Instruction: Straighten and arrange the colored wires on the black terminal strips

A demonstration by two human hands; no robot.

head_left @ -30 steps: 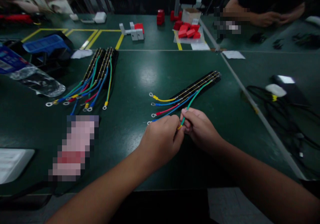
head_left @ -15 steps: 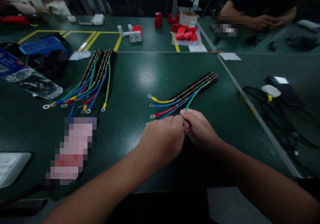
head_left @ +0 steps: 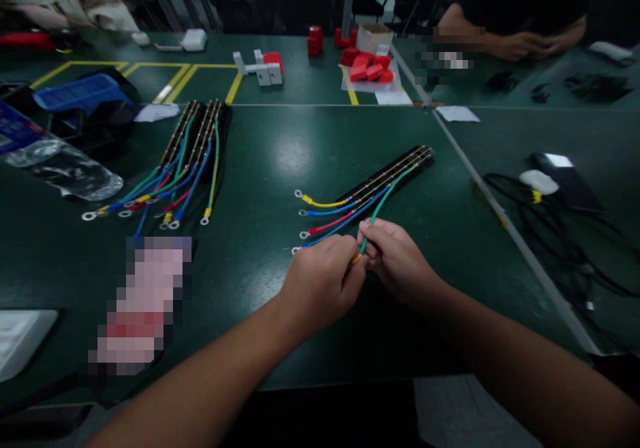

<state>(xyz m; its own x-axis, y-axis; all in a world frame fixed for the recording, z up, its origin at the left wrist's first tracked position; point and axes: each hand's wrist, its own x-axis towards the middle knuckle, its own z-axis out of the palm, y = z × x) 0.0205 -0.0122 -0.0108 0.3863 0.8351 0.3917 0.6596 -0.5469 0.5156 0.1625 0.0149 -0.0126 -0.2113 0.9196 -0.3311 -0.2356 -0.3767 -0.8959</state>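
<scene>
A black strip (head_left: 400, 169) lies slantwise on the green table (head_left: 280, 155), with yellow, blue, red and green wires fanning out to ring terminals. Both hands meet at the near end of the green wire (head_left: 385, 200). My right hand (head_left: 395, 258) pinches the wire just behind its yellow sleeve. My left hand (head_left: 323, 281) is closed on the wire's tip, where the terminal is hidden by the fingers. The other wires' terminals (head_left: 300, 213) rest free on the table just left of my hands.
A second stack of wired black strips (head_left: 193, 148) lies to the left, beside a crumpled plastic bag (head_left: 65, 168) and a blue tray (head_left: 80, 91). Red and white blocks (head_left: 367, 68) sit at the back. Black cables (head_left: 550, 215) sprawl right. Another person's arms (head_left: 510, 41) rest at far right.
My hands parted slightly, so the yellow sleeve at the green wire's end shows between them again. The view has drifted a little; the strip and other wires lie unmoved.
</scene>
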